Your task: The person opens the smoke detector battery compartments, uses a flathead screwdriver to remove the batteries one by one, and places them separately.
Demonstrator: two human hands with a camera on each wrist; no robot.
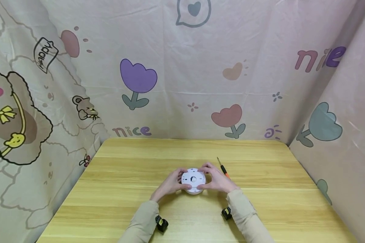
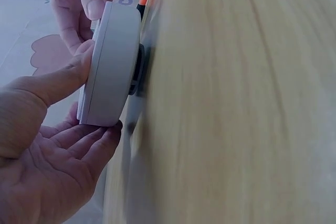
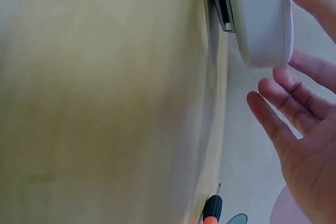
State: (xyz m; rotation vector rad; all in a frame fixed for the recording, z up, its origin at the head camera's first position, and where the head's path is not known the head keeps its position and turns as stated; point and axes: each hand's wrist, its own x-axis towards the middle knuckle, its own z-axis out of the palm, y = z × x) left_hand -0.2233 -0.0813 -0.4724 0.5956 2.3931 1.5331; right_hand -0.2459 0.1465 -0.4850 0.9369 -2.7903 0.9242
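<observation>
A round white smoke detector (image 1: 193, 182) is held up over the table with its flat plate side facing up. A dark slotted vent (image 3: 223, 3) on its underside shows in the right wrist view. My left hand (image 1: 171, 182) grips its left side, thumb on the plate's edge and fingers beneath the body, as the left wrist view (image 2: 58, 140) shows. On the right side, my right hand (image 1: 217, 179) pinches the rim between thumb and forefinger. That hand's other fingers (image 3: 278, 121) spread loosely away from the body.
A screwdriver (image 1: 223, 169) with a black and orange handle lies on the wooden table (image 1: 124, 179) just beyond my right hand, tip pointing away. Patterned cloth curtains (image 1: 182, 67) hang at the table's back and sides. Black wrist cameras (image 1: 162, 224) are strapped beneath both sleeves.
</observation>
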